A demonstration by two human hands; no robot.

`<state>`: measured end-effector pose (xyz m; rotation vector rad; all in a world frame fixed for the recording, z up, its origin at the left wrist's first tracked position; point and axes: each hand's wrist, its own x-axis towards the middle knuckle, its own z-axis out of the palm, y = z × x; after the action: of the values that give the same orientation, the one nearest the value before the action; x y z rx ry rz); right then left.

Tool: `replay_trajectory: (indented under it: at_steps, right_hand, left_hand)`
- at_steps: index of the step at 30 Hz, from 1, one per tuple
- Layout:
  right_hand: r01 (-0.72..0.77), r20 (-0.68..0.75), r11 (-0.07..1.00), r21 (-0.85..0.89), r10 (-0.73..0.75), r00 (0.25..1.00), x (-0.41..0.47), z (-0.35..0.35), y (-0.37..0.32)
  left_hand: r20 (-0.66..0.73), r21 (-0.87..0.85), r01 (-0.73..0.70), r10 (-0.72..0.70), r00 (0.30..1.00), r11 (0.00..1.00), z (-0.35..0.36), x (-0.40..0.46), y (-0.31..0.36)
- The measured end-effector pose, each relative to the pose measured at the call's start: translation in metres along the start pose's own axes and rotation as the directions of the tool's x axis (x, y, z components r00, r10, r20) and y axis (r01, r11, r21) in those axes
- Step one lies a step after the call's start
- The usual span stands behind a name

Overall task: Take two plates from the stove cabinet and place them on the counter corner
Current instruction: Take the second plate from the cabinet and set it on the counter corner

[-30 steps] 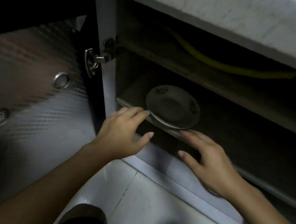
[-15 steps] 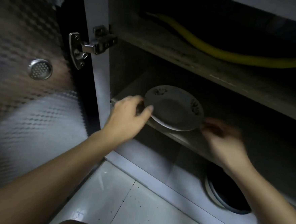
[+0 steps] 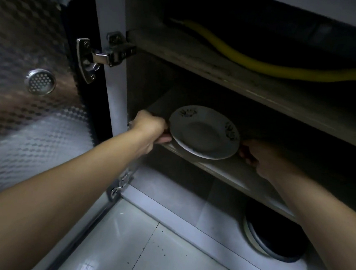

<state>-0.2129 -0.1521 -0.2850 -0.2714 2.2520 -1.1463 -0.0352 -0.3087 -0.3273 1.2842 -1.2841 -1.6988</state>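
White plates (image 3: 204,132) with dark flower prints lie stacked on the middle shelf (image 3: 229,172) of the open stove cabinet, near its front edge; a second rim shows under the top one. My left hand (image 3: 150,128) grips the stack at its left rim, fingers curled under it. My right hand (image 3: 260,155) is at the right rim in shadow, fingers tucked under the edge.
The cabinet door (image 3: 29,82) stands open on the left, with a round vent (image 3: 40,81) and a hinge (image 3: 98,57). A yellow hose (image 3: 251,64) lies on the upper shelf. A dark round dish (image 3: 275,236) sits on the cabinet floor. Pale floor tiles (image 3: 144,248) lie below.
Both hands have moved forward from in front of the shelf to the plates' two sides and closed on the rims. The view has dropped lower and closer to the cabinet.
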Motion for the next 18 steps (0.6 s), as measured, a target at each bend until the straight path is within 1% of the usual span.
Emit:
replay_trajectory:
  at_steps: [4, 8, 14, 18]
  right_hand:
    - [-0.004, 0.034, 1.0, 0.025, 0.003, 0.999, 0.002, 0.002, 0.002]
    - [-0.024, 0.045, 0.985, 0.171, 0.016, 0.999, 0.004, 0.004, 0.007]
    - [-0.013, -0.012, 0.977, 0.213, 0.016, 1.0, 0.011, 0.008, 0.009]
    - [-0.025, -0.02, 0.96, 0.28, 0.032, 0.999, 0.008, 0.008, 0.012]
  left_hand:
    - [0.008, -0.092, 0.048, -0.047, 0.999, 0.995, 0.003, -0.002, 0.003]
    - [0.004, -0.174, 0.101, -0.101, 0.995, 0.98, 0.004, -0.002, 0.004]
    - [0.003, -0.145, 0.115, -0.116, 0.993, 0.983, 0.006, 0.0, 0.005]
    - [-0.021, -0.118, 0.103, -0.106, 0.994, 0.988, 0.004, -0.004, 0.003]
